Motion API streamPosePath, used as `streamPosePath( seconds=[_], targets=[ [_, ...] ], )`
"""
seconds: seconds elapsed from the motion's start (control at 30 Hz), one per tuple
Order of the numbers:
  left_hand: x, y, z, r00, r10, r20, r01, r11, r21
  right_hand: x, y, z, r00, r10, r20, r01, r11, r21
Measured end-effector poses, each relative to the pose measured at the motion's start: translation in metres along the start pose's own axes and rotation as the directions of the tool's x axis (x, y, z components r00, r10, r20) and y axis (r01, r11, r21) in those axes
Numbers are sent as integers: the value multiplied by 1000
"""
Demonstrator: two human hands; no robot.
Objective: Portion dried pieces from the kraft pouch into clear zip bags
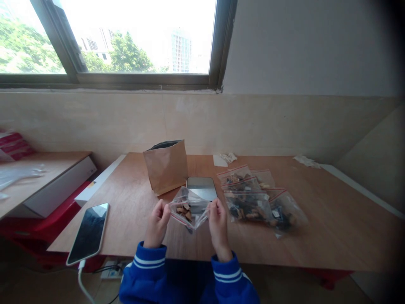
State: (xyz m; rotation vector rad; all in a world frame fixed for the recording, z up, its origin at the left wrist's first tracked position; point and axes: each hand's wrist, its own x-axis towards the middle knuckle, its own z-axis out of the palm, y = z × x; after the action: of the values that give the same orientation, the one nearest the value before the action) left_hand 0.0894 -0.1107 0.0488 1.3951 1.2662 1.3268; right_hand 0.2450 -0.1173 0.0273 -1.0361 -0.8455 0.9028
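Note:
A clear zip-lock bag (199, 219) with a red seal line is stretched between my two hands, and brown chip-like pieces (184, 211) show in its left part. My left hand (157, 223) pinches the bag's left corner. At the opposite corner, the fingers of my right hand (218, 223) are closed on the plastic. Just beyond the bag lies a flat silver-topped device like a small scale (202, 188), partly covered by it. Behind my left hand stands a brown paper pouch (167, 166), its top open.
Several filled zip-lock bags (249, 200) are piled on the wooden table (332, 228) to the right. A phone (89, 232) with a white cable lies at the left edge. Crumpled paper (228, 158) sits by the wall, beneath a window (142, 38).

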Motion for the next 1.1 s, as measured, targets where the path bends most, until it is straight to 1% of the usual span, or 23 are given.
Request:
streamPosePath(
  seconds=[0.07,0.1,0.17,0.2,0.23,0.27,0.3,0.37,0.4,0.47,0.5,0.57,0.6,0.63,0.67,0.7,0.77,0.83,0.93,0.97,1.03,1.1],
  targets=[
    [2,0,-4,1000,-17,13,17,1000,-7,-1,-10,-2,999,-6,34,4,999,39],
    [3,-1,-2,1000,-23,21,24,998,-51,-4,-15,-1,998,-3,62,-1,998,64],
    [4,-7,9,999,-45,-4,42,973,-229,-11,-24,6,997,2,76,-12,992,125],
    [4,-11,17,995,-72,-69,41,928,-370,-14,-27,11,998,5,67,-16,987,160],
    [4,-14,26,981,-135,-140,48,865,-499,-17,-28,15,999,10,49,-19,980,196],
    [4,-17,35,968,-213,-130,96,799,-593,-19,-28,19,999,16,29,-22,973,229],
    [3,-19,44,961,-269,-59,161,725,-670,-19,-26,22,1000,25,19,-29,968,250],
    [1,-21,55,943,-321,92,276,592,-757,-18,-21,23,999,37,31,-43,974,221],
    [0,-21,58,927,-346,148,326,543,-773,-16,-18,23,998,32,54,-40,986,162],
    [0,-23,60,895,-399,201,394,494,-775,-13,-17,19,993,-16,118,20,999,-34],
    [1,-25,59,882,-428,199,411,490,-769,-13,-20,16,989,-61,135,81,986,-148],
    [5,-32,57,868,-468,166,415,501,-760,-14,-31,13,977,-178,120,208,919,-335],
    [9,-36,56,866,-479,143,407,509,-759,-15,-39,12,968,-230,102,252,887,-386],
    [12,-40,55,869,-479,124,394,518,-759,-16,-48,12,960,-263,98,280,873,-400],
    [16,-43,55,874,-474,110,381,526,-760,-17,-56,13,954,-272,124,298,875,-381],
    [20,-46,54,881,-461,104,367,528,-766,-16,-63,16,947,-261,185,311,885,-346],
    [26,-48,54,896,-433,95,333,515,-790,-10,-69,24,905,-223,362,341,888,-307],
    [30,-48,55,909,-410,81,295,491,-819,3,-64,34,861,-174,478,375,852,-365],
    [31,-47,55,906,-421,43,266,488,-831,28,-44,47,850,-56,524,389,737,-552],
    [31,-48,55,902,-430,35,267,493,-828,35,-37,50,832,-17,555,414,686,-599],
    [30,-51,56,902,-431,32,269,504,-820,48,-26,56,762,35,647,506,590,-628],
    [30,-54,56,912,-409,40,265,513,-817,57,-20,60,694,50,718,586,541,-604]
  ],
)
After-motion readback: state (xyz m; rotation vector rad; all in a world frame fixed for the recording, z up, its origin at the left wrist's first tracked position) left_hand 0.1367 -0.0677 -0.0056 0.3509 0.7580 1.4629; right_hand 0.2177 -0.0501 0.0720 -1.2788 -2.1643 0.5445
